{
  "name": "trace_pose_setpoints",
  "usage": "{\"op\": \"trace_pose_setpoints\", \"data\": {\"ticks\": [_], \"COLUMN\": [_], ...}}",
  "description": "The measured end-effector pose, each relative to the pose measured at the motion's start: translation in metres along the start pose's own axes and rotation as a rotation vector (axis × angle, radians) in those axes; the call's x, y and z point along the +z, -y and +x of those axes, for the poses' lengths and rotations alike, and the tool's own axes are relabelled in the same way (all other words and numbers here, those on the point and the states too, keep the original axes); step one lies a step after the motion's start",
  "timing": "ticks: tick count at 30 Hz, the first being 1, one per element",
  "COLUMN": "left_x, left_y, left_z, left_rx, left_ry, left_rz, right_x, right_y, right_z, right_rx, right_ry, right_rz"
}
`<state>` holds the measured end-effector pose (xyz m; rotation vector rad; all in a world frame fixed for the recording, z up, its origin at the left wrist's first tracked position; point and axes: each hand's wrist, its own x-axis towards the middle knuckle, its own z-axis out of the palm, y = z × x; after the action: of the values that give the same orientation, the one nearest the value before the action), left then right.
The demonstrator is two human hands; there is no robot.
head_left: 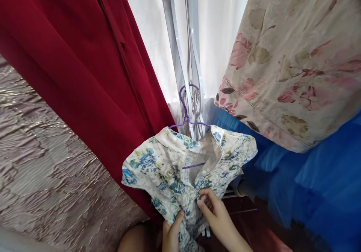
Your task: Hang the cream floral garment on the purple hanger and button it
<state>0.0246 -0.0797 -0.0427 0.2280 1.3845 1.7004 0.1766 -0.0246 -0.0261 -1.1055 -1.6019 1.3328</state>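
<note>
A white floral short-sleeved shirt (pixel 146 160) with blue flowers hangs in front of me on a purple hanger (pixel 186 111). Its collar is open, and the hanger's lower bar shows through the neck. My right hand (pixel 216 212) pinches the front edge of the shirt below the collar; whether a button is between its fingertips I cannot make out. Lower and to the left, my left hand (pixel 172 232) is closed on the shirt's front, thumb on top. The fabric bunches between the two hands, and the shirt's bottom runs out of view.
A red curtain (pixel 84 67) hangs at left beside a textured wall (pixel 53 161). Behind the hanger are a white sheer curtain (pixel 217 26) and pale vertical strips (pixel 180 41). On the right, a beige floral cloth (pixel 296 67) hangs over blue tulle (pixel 318 176).
</note>
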Motion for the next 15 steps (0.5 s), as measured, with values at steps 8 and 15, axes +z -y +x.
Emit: {"op": "trace_pose_setpoints", "data": {"ticks": [8, 15], "left_x": [-0.020, -0.024], "left_y": [0.016, 0.004], "left_z": [-0.004, -0.018], "left_rx": [-0.039, -0.058], "left_ry": [-0.047, -0.054], "left_rz": [-0.078, 0.078], "right_x": [0.027, 0.037], "right_y": [0.018, 0.024], "right_z": [0.008, 0.004], "right_rx": [-0.022, -0.021], "right_ry": [0.039, -0.057], "right_rz": [0.004, 0.013]}}
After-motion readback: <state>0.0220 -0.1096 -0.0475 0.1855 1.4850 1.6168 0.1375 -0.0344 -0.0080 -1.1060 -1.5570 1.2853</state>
